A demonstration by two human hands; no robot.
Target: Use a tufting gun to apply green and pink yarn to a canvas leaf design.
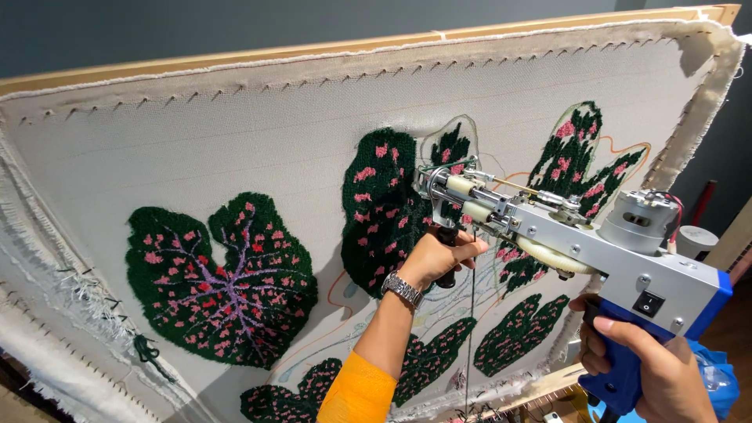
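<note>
Stretched cloth [235, 133] on a wood frame [235, 59] fills the view, left hand [439, 257] gripping the tufting gun [580, 235] front handle, right hand [650, 364] wrapped around its blue grip

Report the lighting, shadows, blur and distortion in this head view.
Head view: even, soft light with no glare; the tufting gun and left hand cast faint shadows on the cloth; wide-angle bend bows the wooden frame; the right hand is sharp, no motion blur.

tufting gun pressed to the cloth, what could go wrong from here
The silver and blue tufting gun meets the stretched white cloth at a slant, so its needle could tear the weave. The thin dark yarn strand hangs beside the left hand on the front grip and might snag.
</note>
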